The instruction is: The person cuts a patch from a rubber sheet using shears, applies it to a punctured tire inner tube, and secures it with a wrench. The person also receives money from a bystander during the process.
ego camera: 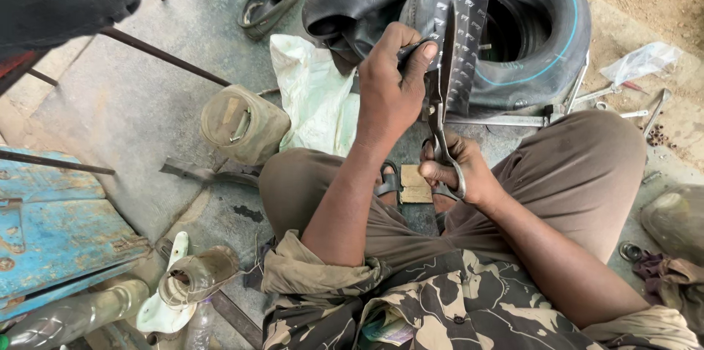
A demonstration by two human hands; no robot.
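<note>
From the head camera: my left hand (391, 89) is pinching the black rubber strip (462, 34) upright, fingers clamped on its edge, just before the tyre tube (528, 27). My right hand (458, 174) is gripping the scissors (440, 119) (blades biting the strip), mid-cut; next I'm needing a steady squeeze upward.
</note>
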